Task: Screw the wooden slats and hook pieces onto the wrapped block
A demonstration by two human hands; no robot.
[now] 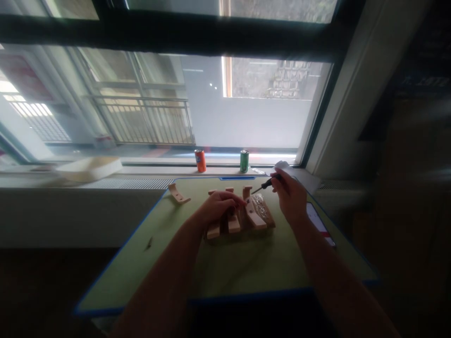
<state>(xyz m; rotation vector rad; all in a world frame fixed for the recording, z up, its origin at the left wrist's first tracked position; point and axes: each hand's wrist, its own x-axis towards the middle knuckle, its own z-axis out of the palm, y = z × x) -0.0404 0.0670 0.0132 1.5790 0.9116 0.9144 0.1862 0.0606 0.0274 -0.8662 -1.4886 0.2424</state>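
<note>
My right hand (291, 195) is closed around the dark handle of a screwdriver (267, 183), whose thin shaft points down and left. Its tip is close to a curved wooden piece (255, 216) with dark spots that look like holes or screws. My left hand (220, 205) reaches over the wooden pieces, fingers bent together, fingertips at that piece's upper part; whatever they pinch is too small to make out. Two similar wooden pieces (233, 224) stand beside it, partly under my left hand. A clear plastic bag (260, 205) with small shiny contents lies on a brown wooden base (270, 220).
Another curved wooden piece (178, 194) lies at the back left of the green table (246, 267). A phone (319, 223) rests near the right edge, and a small dark item (149, 243) on the left. Orange (200, 161) and green (244, 161) cans stand on the windowsill.
</note>
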